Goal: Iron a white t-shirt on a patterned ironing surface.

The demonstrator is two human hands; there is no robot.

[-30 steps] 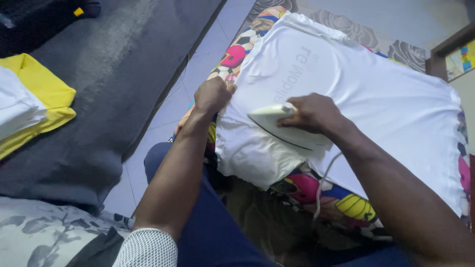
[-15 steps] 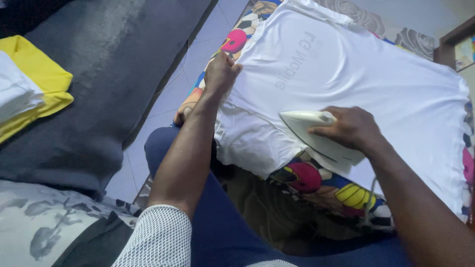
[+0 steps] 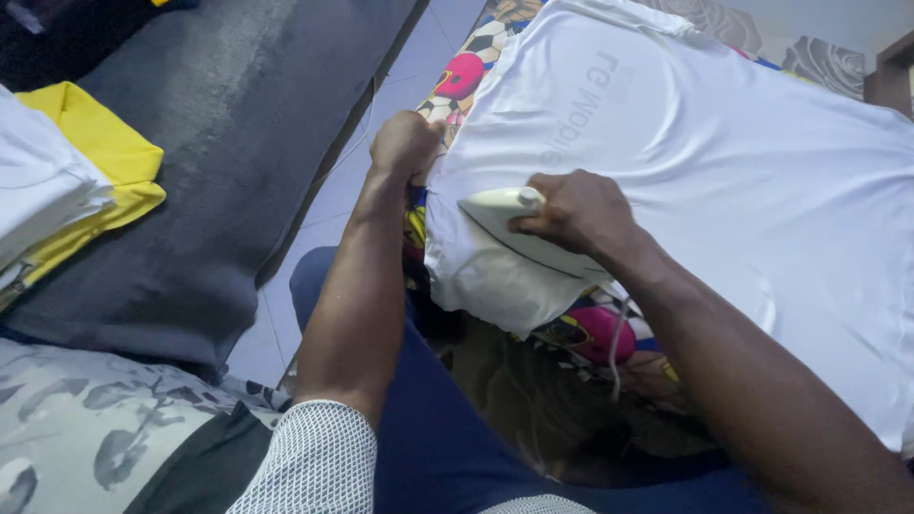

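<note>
Slid back leftward across the cloth since half a second ago: cream-white plastic clothes iron (image 3: 519, 233), now close to the near left corner of the white cotton T-shirt (image 3: 724, 162), where before sat further right at the hem. Gripped from above by right hand (image 3: 571, 211), fingers curled tight round the handle, knuckles up. Shifted down a little too: left hand (image 3: 405, 145), closed in a fist on the shirt's left edge, pinching the fabric taut just beside the iron's pointed nose.

Spread flat, back side up, over a board or low table dressed in a bright multicoloured cover patterned with footballs (image 3: 595, 328), showing pink, yellow and blue below the hem and at the upper left corner. Smooth mostly, with soft creases fanning from the pinched edge and a folded, bunched corner hanging over the near side under the iron. Pale grey lettering ghosting through the cloth near the top, reversed and faint. Thin white cord (image 3: 617, 347) trailing down from the iron's heel past the cover.

Off to the far left on a dark grey carpet (image 3: 219, 143): stack of folded garments, white on top of yellow (image 3: 71, 205). Pale tiled floor between carpet and board. Grey floral fabric at the bottom left corner.
</note>
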